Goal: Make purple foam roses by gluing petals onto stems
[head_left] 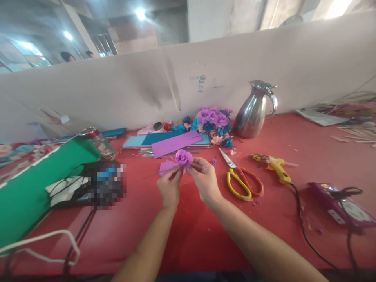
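A purple paper rose (184, 158) is held up between my two hands, over the red table (188, 239). From the left, my left hand (169, 186) pinches it low, near its base; a thin stem seems to run out leftward from there. The fingertips of my right hand (205, 177) are closed on the flower's right side. Just behind lies a small piece of purple paper (167, 167). Farther back, a long purple strip (176, 144) rests on blue sheets (152, 138). Scissors (241, 180) with yellow and red handles lie to the right of my right hand.
A yellow glue gun (274, 164) and a purple power socket box (342, 205) lie right, joined by cords. A steel jug (255, 109) stands behind, beside a heap of paper flowers (213, 121). On the left are a glass jar (101, 143), eyeglasses (69, 178) and a green board (32, 196).
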